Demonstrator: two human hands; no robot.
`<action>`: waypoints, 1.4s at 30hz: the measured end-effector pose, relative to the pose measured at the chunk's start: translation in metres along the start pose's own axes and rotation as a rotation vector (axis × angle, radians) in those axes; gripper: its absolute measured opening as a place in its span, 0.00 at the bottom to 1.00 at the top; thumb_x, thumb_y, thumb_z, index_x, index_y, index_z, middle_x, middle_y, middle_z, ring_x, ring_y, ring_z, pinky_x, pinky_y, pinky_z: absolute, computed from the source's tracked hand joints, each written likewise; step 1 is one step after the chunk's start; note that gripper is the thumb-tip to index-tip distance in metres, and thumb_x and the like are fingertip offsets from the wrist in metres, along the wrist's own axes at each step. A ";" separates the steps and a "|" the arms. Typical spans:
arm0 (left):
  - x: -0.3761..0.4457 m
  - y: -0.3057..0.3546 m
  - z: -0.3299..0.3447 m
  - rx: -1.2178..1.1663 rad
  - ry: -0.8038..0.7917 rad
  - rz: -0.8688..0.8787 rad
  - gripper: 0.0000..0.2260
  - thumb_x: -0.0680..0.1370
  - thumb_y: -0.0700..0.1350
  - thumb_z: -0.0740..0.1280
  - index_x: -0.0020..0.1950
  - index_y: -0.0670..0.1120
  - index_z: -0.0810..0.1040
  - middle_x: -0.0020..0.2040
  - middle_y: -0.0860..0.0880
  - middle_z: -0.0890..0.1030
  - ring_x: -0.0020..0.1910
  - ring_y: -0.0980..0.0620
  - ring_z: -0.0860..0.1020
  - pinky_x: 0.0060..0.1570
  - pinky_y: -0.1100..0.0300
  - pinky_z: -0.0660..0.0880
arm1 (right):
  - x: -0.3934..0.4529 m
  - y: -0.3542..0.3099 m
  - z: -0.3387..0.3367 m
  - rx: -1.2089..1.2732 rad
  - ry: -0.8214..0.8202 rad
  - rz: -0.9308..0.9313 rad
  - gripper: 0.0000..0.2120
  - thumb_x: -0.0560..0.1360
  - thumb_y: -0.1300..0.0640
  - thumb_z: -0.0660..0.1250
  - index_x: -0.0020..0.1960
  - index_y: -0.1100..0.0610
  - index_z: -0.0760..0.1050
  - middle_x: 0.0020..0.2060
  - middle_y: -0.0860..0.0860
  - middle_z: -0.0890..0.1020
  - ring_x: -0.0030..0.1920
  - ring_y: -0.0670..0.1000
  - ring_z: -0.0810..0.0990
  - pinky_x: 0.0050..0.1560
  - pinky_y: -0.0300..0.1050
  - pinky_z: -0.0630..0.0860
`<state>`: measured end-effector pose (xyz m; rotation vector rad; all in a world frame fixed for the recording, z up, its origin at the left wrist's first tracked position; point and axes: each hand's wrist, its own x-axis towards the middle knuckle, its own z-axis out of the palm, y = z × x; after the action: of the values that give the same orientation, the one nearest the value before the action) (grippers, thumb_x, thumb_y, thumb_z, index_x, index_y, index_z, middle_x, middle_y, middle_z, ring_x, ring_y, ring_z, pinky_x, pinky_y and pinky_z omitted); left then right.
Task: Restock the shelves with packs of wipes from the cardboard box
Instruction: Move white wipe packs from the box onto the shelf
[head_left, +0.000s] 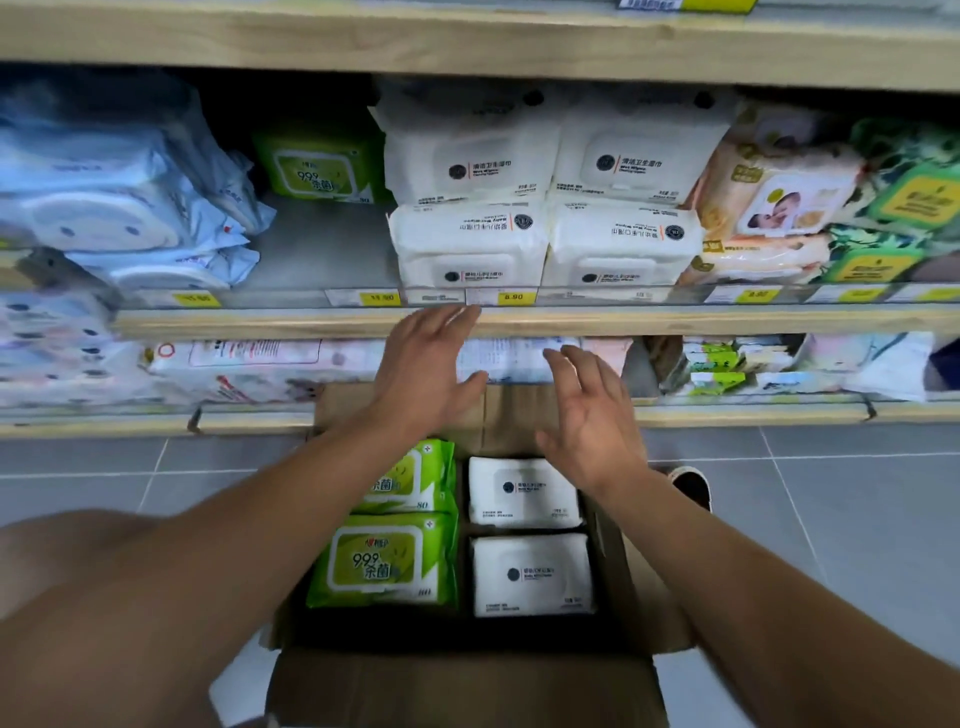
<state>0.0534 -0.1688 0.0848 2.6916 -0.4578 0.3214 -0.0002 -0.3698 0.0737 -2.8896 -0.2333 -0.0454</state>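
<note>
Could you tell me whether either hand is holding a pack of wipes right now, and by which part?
Neither: the left hand and right hand are both open and empty above the cardboard box.

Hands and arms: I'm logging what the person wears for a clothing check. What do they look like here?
Both forearms are bare all the way to the frame edge, with no sleeves in view. The left hand and right hand wear no gloves, and no rings, watch or wristband show on either one.
</note>
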 end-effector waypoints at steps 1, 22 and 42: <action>-0.014 0.002 0.004 -0.009 -0.040 -0.018 0.33 0.67 0.57 0.62 0.69 0.44 0.72 0.65 0.42 0.76 0.63 0.40 0.74 0.64 0.47 0.69 | -0.011 -0.002 0.004 -0.005 -0.028 -0.004 0.42 0.69 0.50 0.71 0.77 0.54 0.55 0.74 0.53 0.59 0.74 0.57 0.56 0.75 0.52 0.55; -0.141 0.024 0.156 -0.164 -0.711 -0.147 0.33 0.71 0.50 0.71 0.74 0.48 0.63 0.71 0.48 0.67 0.67 0.45 0.69 0.63 0.55 0.69 | -0.105 0.042 0.134 0.057 -0.656 0.116 0.40 0.73 0.49 0.69 0.77 0.54 0.50 0.75 0.52 0.55 0.73 0.57 0.56 0.72 0.50 0.60; -0.171 0.010 0.238 -0.014 -0.883 0.018 0.20 0.69 0.41 0.67 0.60 0.46 0.70 0.56 0.45 0.71 0.52 0.41 0.70 0.52 0.48 0.71 | -0.091 0.066 0.209 -0.096 -0.800 0.010 0.43 0.66 0.49 0.73 0.75 0.52 0.55 0.73 0.52 0.59 0.73 0.57 0.55 0.74 0.55 0.50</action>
<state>-0.0701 -0.2291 -0.1738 2.6844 -0.7044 -0.8985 -0.0770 -0.3969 -0.1496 -2.8364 -0.3538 1.1308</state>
